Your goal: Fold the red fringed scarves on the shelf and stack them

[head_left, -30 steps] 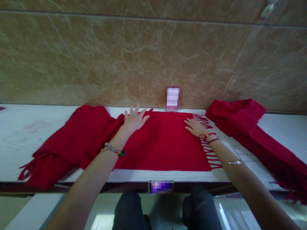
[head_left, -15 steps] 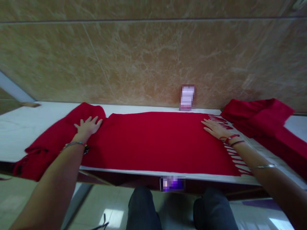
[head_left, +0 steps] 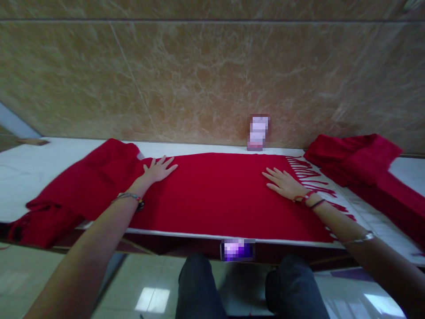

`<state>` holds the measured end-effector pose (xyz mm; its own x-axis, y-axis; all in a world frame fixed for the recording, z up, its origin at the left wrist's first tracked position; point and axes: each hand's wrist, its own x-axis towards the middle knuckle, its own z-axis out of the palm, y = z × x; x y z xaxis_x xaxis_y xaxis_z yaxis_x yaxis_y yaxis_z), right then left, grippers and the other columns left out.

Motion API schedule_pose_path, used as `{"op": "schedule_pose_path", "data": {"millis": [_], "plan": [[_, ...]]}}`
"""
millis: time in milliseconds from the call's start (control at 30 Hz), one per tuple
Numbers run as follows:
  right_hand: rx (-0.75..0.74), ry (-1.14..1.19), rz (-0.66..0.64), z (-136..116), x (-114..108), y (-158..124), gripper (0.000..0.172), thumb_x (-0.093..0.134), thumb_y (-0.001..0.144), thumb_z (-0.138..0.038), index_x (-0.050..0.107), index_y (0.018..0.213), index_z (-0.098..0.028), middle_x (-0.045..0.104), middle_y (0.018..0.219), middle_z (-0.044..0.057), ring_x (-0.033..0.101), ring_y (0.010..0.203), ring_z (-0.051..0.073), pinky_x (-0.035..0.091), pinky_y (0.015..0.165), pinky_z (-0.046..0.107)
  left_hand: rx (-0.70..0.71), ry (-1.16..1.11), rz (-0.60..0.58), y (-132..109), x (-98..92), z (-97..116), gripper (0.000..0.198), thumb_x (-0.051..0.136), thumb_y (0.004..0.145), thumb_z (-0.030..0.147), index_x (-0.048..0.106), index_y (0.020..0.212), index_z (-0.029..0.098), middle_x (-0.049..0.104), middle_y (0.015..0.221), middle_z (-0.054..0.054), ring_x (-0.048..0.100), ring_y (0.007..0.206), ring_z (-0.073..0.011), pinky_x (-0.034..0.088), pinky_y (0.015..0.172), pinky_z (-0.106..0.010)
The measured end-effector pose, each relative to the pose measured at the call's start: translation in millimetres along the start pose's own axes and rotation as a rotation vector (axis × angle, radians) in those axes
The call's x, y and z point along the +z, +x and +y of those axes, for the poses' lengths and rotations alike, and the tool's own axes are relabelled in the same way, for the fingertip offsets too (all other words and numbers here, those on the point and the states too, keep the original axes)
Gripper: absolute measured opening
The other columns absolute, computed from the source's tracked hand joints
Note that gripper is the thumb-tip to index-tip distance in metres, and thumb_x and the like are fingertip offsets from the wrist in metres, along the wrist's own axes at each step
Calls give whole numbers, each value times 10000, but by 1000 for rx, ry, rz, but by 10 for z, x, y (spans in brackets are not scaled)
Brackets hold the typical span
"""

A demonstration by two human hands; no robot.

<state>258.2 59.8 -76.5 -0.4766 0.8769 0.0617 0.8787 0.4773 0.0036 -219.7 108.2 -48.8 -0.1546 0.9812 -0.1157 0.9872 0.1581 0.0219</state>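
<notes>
Head view: my left hand [head_left: 159, 169] lies flat, palm down, on the red scarf [head_left: 219, 199]. The fingers are spread wide and grip nothing; they only press on the cloth. My right hand [head_left: 282, 184] lies the same way, open and flat with the fingers fanned towards the left hand, and it holds nothing either.

The scarf is stretched smooth over the white surface [head_left: 49, 159] between my two hands, and its near edge runs close to the edge of the surface. Just outside my right hand, past the wrist, the scarf ends in a fringe [head_left: 310, 177] whose strands trail across the surface. Just outside my left hand the cloth rises into a rumpled heap [head_left: 83, 186] that sags towards the near edge. It looks like the rest of the same scarf, though the folds hide the join.

Well beyond my right hand and past the fringe sits another red scarf [head_left: 361, 161], folded loosely and apart from the one I press. Ahead of my right hand's fingertips, a small pixelated object [head_left: 258, 133] stands against the brown marble wall [head_left: 199, 79]. Both of my wrists carry bracelets (a beaded one on the left, red cords on the right). Below my hands, my dark-trousered knees [head_left: 199, 288] show over a glossy floor.
</notes>
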Motion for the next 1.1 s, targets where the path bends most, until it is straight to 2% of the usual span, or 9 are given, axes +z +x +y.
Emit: {"op": "schedule_pose_path", "data": {"millis": [133,200,300,433,533,633,800,967,1100], "plan": [[-7,10,-38,76,-55,0,558,335,899,-503,363,1406,-270,308,1481,86,266,1350,315,278,1045,576,27,36,-24,56,-75,5,702,188,858,633,151,1470,292,87,1544,-69,79,1369,-436,122,1002,-695],[-16,19,-16,89,-124,86,549,337,899,-504,400,1385,-257,337,1467,99,276,1349,312,294,1030,587,85,57,49,109,-139,65,644,173,892,562,196,1465,270,136,1537,-76,96,1380,-401,120,1026,-661],[-35,24,103,37,-193,264,543,326,910,-488,395,1386,-236,310,1480,109,244,1366,295,297,1029,584,188,103,134,262,-265,160,581,209,911,422,302,1434,188,310,1476,-116,265,1351,-313,236,1054,-521],[-22,16,112,-85,-108,393,527,324,916,-479,395,1383,-247,341,1466,106,267,1359,284,297,1035,570,359,167,44,431,-439,255,463,439,768,309,609,1174,163,635,1158,-85,562,1065,-217,402,927,-276],[-7,23,70,-130,-9,372,526,289,922,-489,412,1375,-250,374,1449,96,297,1349,260,273,1063,534,584,183,47,354,-496,320,380,439,720,252,668,1018,194,672,1011,-57,593,944,-197,423,865,-252],[-3,48,62,-133,14,337,542,292,920,-492,418,1375,-227,365,1454,101,294,1350,261,264,1070,525,736,130,-50,189,-482,351,319,453,731,283,681,937,197,655,1015,-52,586,959,-179,407,901,-250],[9,67,71,-126,-17,343,522,324,913,-474,441,1358,-228,386,1440,104,315,1340,269,271,1058,545,723,30,-114,164,-440,285,331,456,769,364,675,934,177,553,1257,-73,512,1134,-167,345,995,-247],[-12,75,75,-133,-11,342,514,322,917,-453,449,1353,-212,397,1432,114,332,1331,273,283,1053,538,628,128,-133,331,-455,188,550,548,710,395,561,1212,169,595,1214,-68,562,1054,-172,402,919,-230],[-8,76,93,-133,3,329,507,318,920,-448,460,1345,-211,414,1422,114,344,1324,273,292,1049,532,532,155,-134,405,-533,145,534,541,683,406,602,1150,154,614,1197,-73,551,1089,-213,397,930,-258]]}}
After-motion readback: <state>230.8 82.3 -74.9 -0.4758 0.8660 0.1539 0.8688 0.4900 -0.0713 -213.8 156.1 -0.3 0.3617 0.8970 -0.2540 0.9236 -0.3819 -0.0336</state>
